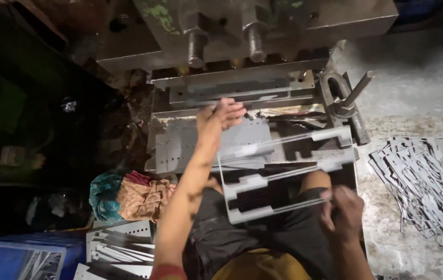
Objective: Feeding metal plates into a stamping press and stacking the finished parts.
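My left hand [219,118] reaches forward over a flat grey punched metal sheet [180,142] lying on the bed of a press; its fingers rest on the sheet's far edge. My right hand [341,210] grips the near end of a thin grey cut-out metal frame [283,173], held tilted above my lap. The frame is blurred with motion. Behind the sheet sits the press die [237,88] with two threaded bolts above it.
A pile of similar cut-out metal frames [423,181] lies on the concrete surface at right. A clamp with a steel rod [346,101] stands right of the die. Crumpled cloths [128,194] and stacked punched sheets [120,243] sit at lower left, beside a blue crate [3,259].
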